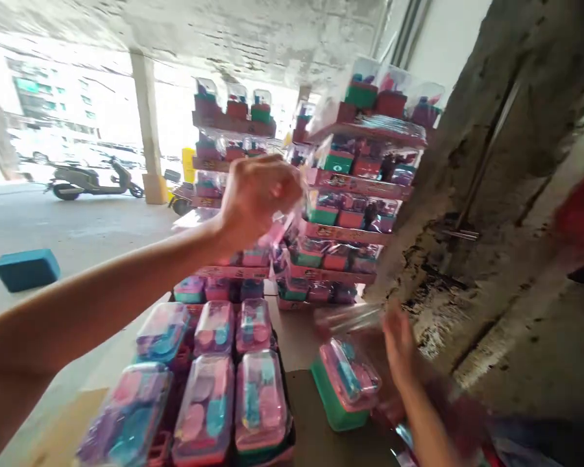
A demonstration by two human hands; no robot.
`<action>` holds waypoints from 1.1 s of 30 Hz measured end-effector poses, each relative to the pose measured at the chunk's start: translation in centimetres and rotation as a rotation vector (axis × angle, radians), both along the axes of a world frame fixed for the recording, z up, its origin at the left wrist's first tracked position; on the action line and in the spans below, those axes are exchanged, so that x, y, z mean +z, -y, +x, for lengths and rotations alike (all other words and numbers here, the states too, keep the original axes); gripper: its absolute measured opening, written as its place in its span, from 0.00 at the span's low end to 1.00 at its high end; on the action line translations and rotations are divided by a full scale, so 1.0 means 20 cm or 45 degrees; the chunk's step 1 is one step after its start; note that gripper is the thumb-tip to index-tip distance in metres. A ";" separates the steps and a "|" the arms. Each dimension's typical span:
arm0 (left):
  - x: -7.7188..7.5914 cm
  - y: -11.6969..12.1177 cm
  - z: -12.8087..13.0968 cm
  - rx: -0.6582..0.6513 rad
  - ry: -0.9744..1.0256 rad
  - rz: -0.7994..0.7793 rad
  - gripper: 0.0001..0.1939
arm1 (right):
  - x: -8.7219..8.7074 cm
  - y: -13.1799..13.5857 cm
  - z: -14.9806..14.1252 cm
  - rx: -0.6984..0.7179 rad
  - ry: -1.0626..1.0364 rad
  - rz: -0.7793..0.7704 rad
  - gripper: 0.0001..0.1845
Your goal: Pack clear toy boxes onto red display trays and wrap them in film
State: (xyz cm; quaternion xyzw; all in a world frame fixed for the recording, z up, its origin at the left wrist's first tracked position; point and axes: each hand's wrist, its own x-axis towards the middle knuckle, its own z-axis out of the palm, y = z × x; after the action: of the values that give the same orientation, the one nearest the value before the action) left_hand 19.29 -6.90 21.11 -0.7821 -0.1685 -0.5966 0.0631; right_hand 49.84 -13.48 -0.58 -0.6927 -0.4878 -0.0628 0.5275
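My left hand point(265, 194) is raised in front of the stacks, its fingers curled closed. What lies inside them, if anything, is hidden. Low on the right, my right hand point(400, 340) is smeared by motion, so its fingers do not show clearly. A blurred strip of clear film point(348, 319) reaches to its fingertips, but I cannot tell whether it is held. Just left of that hand sits a green box with a clear lid point(345, 383), pink and blue pieces showing inside. Several similar clear-lidded boxes point(204, 402) stand in rows at the lower left.
Tall stacks of boxes in pink cardboard trays point(345, 231) rise ahead. A rough concrete pillar point(467, 246) leans close on the right. A blue block point(28, 269) lies on the floor at left, with a parked scooter point(95, 179) beyond.
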 end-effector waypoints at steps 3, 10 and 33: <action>-0.10 0.27 -0.08 0.272 -0.368 0.389 0.13 | 0.19 0.24 -0.50 0.285 -0.138 0.531 0.33; -0.37 0.77 -0.26 0.493 -0.717 0.475 0.11 | 0.24 0.66 -1.32 0.650 -0.569 0.374 0.19; -0.99 0.81 -0.77 -0.865 -0.207 -2.009 0.28 | 0.11 0.74 -1.35 1.021 0.319 -0.807 0.33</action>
State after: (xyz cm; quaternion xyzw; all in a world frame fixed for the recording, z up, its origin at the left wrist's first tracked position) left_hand 3.86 -23.14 1.32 -0.6457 -0.2855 -0.2338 -0.6685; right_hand 22.92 -28.37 1.68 -0.5644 -0.7689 0.2124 0.2123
